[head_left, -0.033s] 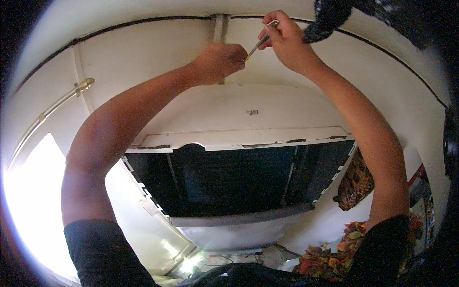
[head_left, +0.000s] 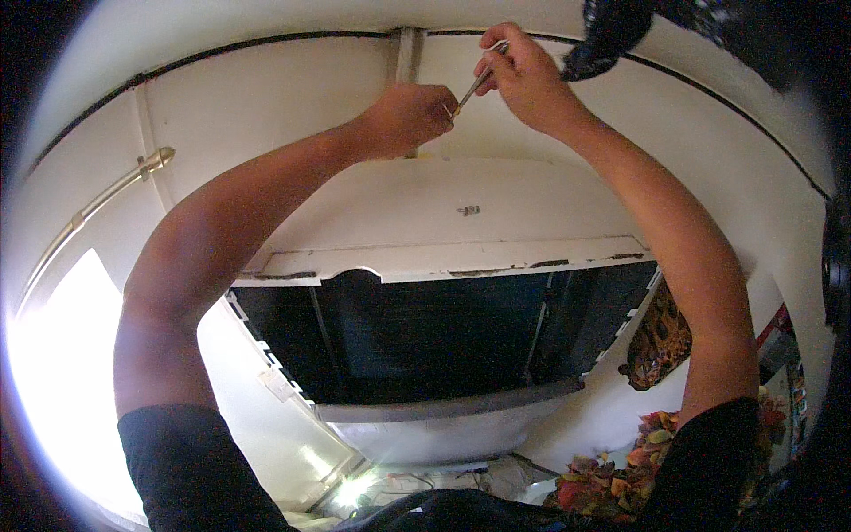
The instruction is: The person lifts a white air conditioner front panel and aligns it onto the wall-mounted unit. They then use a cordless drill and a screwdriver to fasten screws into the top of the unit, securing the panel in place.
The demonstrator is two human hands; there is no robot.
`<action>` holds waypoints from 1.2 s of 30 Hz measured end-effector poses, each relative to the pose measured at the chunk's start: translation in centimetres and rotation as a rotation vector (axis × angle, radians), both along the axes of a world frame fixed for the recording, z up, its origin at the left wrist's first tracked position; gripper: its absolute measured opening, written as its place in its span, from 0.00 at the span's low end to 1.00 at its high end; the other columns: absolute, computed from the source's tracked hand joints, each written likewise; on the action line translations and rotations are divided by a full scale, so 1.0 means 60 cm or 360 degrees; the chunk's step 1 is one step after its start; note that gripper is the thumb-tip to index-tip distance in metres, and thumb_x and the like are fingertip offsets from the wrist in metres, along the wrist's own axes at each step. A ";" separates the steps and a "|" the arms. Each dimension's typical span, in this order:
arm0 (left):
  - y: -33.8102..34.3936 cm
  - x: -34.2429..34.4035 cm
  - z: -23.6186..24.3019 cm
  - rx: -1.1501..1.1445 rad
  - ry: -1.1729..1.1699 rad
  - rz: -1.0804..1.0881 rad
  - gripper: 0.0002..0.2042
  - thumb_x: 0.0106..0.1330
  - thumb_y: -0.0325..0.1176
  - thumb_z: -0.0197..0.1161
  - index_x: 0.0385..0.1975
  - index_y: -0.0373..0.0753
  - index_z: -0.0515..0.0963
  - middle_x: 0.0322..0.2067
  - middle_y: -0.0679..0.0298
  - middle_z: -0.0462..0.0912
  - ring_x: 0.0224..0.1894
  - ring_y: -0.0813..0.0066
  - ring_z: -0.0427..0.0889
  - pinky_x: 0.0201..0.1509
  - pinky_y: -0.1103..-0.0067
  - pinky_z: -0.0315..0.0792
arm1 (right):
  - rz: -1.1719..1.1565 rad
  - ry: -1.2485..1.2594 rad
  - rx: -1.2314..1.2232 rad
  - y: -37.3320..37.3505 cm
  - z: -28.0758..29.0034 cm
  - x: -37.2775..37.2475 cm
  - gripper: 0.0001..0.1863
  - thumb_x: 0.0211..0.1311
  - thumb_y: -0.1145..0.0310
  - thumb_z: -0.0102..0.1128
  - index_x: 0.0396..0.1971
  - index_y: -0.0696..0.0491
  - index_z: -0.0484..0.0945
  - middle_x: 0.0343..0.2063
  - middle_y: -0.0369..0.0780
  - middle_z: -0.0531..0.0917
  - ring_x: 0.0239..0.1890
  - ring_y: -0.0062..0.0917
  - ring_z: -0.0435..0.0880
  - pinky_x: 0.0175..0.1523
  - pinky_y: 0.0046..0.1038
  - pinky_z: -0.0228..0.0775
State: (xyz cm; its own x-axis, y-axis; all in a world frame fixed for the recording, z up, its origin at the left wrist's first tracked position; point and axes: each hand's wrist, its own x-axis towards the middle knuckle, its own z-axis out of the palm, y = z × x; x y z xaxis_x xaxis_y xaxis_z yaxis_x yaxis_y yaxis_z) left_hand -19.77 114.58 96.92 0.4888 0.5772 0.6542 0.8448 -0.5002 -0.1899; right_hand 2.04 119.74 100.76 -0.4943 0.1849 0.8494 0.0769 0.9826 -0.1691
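Both my arms are raised to the wall above a white wall unit. My right hand (head_left: pixel 525 78) has its fingers closed round a slim silver metal tool (head_left: pixel 476 86), tilted with its lower end toward my left hand. I cannot make out the tool's exact kind. My left hand (head_left: pixel 415 115) is closed, its fingertips pinched at a small yellowish piece (head_left: pixel 454 111) where the tool's tip meets it. Most of that piece is hidden by the fingers. A few small metal screws (head_left: pixel 468 210) lie on the white casing (head_left: pixel 381 199) below my hands.
The unit's front stands open over a dark finned interior (head_left: pixel 425 328). A brass-coloured rod (head_left: pixel 102 193) runs along the left wall beside a bright window (head_left: pixel 71 355). Autumn-coloured leaves (head_left: pixel 612 479) and a brown patterned plaque (head_left: pixel 658 341) are at right. Black fabric (head_left: pixel 612 35) hangs at top right.
My right hand and the tool have shifted slightly left. My left hand has dropped a touch, still pinched at the tool's tip.
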 end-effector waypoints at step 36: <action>0.122 -0.051 -0.089 -0.0909 -0.0665 -0.0115 0.16 0.72 0.41 0.58 0.43 0.33 0.82 0.39 0.60 0.87 0.44 0.72 0.83 0.54 0.74 0.74 | -0.0077 -0.0788 -0.0158 0.131 -0.021 -0.104 0.06 0.74 0.72 0.46 0.43 0.58 0.67 0.31 0.44 0.79 0.29 0.29 0.87 0.33 0.31 0.79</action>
